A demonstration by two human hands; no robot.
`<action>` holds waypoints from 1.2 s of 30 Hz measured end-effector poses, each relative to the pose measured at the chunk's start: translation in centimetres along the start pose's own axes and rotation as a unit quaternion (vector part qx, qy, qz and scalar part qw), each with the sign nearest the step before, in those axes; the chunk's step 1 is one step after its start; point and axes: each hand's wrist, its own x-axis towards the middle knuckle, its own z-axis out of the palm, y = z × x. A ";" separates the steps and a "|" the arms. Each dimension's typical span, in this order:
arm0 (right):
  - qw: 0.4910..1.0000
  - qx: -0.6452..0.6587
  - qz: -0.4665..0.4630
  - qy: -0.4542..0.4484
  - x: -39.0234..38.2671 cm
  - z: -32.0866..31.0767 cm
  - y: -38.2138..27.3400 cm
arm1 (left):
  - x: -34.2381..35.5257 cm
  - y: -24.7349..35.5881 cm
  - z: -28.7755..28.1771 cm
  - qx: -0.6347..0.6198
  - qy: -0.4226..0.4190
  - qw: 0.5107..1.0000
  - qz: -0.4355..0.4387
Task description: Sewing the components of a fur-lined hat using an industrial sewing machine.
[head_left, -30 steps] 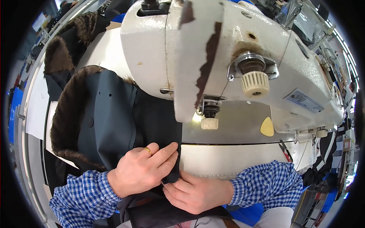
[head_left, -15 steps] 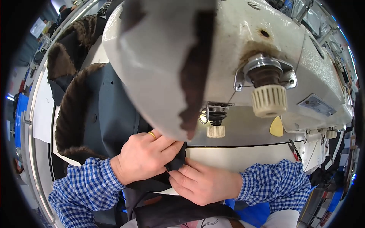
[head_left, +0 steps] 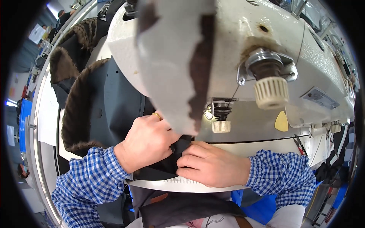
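Observation:
My left hand (head_left: pixel 148 142), a gold ring on one finger, is closed on the edge of a dark fur-trimmed piece (head_left: pixel 123 114) with a smooth blue-grey face and brown fur along its rim. Its fingertips are partly hidden behind a blurred grey-and-brown part in front. Close by on the right, my right hand (head_left: pixel 215 165) has its fingers bent and closed on a dark flap (head_left: pixel 180 146) of the same work. Both hands rest low in front of a white sewing machine (head_left: pixel 281 34). The machine's needle and foot are out of sight.
The blurred grey-and-brown part (head_left: pixel 171 64) hangs over the work. Thread tension knobs (head_left: pixel 272 91) stick out from the machine. A yellow teardrop-shaped piece (head_left: pixel 281 121) and red-handled snips (head_left: pixel 300 145) lie to the right. More fur-trimmed pieces (head_left: pixel 64 62) pile up far left. A ruled table edge (head_left: pixel 171 184) curves in front.
Both hands have moved slightly away from me with the dark flap, and the right hand's fingers have curled more. The ruled table edge shows more now. The whole view has shifted a little.

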 end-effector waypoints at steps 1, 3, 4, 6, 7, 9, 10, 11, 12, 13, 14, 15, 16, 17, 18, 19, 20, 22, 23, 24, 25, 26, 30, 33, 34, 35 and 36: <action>0.999 -0.031 -0.017 -0.028 0.0 -0.3 -0.3 | 0.5 0.6 -0.8 0.019 0.002 1.000 0.009; 0.993 -0.092 -0.053 -0.044 -0.3 -0.3 -0.9 | 0.7 2.5 -1.5 0.082 -0.012 0.996 0.030; 0.994 -0.092 -0.054 -0.040 -0.6 -0.1 -1.2 | 0.4 3.4 -1.5 0.144 -0.024 0.988 0.049; 0.982 -0.175 -0.074 -0.018 -1.0 0.3 -1.9 | -0.5 4.2 -0.8 0.169 0.004 0.983 0.066; 0.981 -0.179 -0.078 -0.004 -1.2 0.5 -2.2 | -0.8 4.2 -0.5 0.137 0.025 0.989 0.046; 0.976 -0.208 -0.067 -0.001 -1.2 0.3 -2.7 | -1.2 4.0 0.2 0.105 0.040 0.993 0.030; 0.970 -0.238 -0.056 -0.005 -1.2 0.3 -2.8 | -1.3 3.8 0.4 0.058 0.060 0.996 0.004; 0.970 -0.237 -0.053 0.001 -1.3 0.4 -2.7 | -1.3 3.6 0.6 0.011 0.080 0.997 -0.021; 0.969 -0.240 -0.056 -0.004 -1.5 0.4 -2.7 | -1.4 3.7 0.7 0.013 0.074 0.997 -0.019; 0.968 -0.244 -0.059 -0.010 -1.7 0.4 -2.7 | -1.4 3.7 0.6 0.017 0.089 0.996 -0.009; 0.968 -0.243 -0.057 -0.005 -1.9 0.3 -2.7 | -1.3 3.7 0.6 0.021 0.104 0.994 0.001; 0.968 -0.244 -0.061 0.001 -2.0 0.3 -2.6 | -1.1 3.9 0.5 0.033 0.107 0.994 0.010; 0.967 -0.245 -0.066 0.006 -2.0 0.3 -2.5 | -1.1 3.9 0.6 0.035 0.102 0.994 0.011; 0.968 -0.243 -0.065 0.010 -2.1 0.4 -2.5 | -1.1 3.9 0.8 0.036 0.097 0.995 0.015; 0.968 -0.240 -0.067 0.014 -2.1 0.5 -2.4 | -1.1 3.8 1.1 0.036 0.093 0.995 0.019; 0.969 -0.237 -0.069 0.017 -2.2 0.6 -2.3 | -1.1 3.9 1.3 0.042 0.092 0.995 0.023; 0.969 -0.237 -0.068 0.020 -2.1 0.7 -2.3 | -1.1 3.9 1.2 0.043 0.090 0.995 0.024; 0.969 -0.234 -0.071 0.026 -2.2 0.9 -2.3 | -1.1 4.1 1.2 0.051 0.095 0.994 0.027; 0.969 -0.234 -0.071 0.026 -2.2 0.8 -2.2 | -1.0 4.2 1.3 0.050 0.095 0.994 0.027; 0.970 -0.231 -0.071 0.024 -2.1 0.8 -2.2 | -1.0 4.2 1.3 0.051 0.095 0.994 0.029; 0.971 -0.228 -0.071 0.021 -2.1 0.8 -2.3 | -1.0 4.2 1.3 0.053 0.095 0.994 0.031; 0.971 -0.228 -0.071 0.021 -2.1 0.8 -2.3 | -1.0 4.2 1.3 0.052 0.096 0.994 0.031; 0.971 -0.226 -0.070 0.022 -2.1 0.8 -2.3 | -1.1 4.0 1.5 0.033 0.084 0.995 0.034; 0.973 -0.220 -0.069 0.017 -2.0 0.7 -2.4 | -1.2 4.0 1.5 0.023 0.085 0.996 0.030; 0.974 -0.217 -0.067 0.011 -2.0 0.7 -2.4 | -1.3 4.0 1.5 0.021 0.086 0.996 0.028; 0.974 -0.216 -0.069 0.010 -1.9 0.5 -2.5 | -1.3 4.0 1.5 0.022 0.087 0.996 0.025; 0.972 -0.224 -0.069 0.003 -1.8 0.4 -2.5 | -1.3 4.0 1.5 0.021 0.090 0.995 0.026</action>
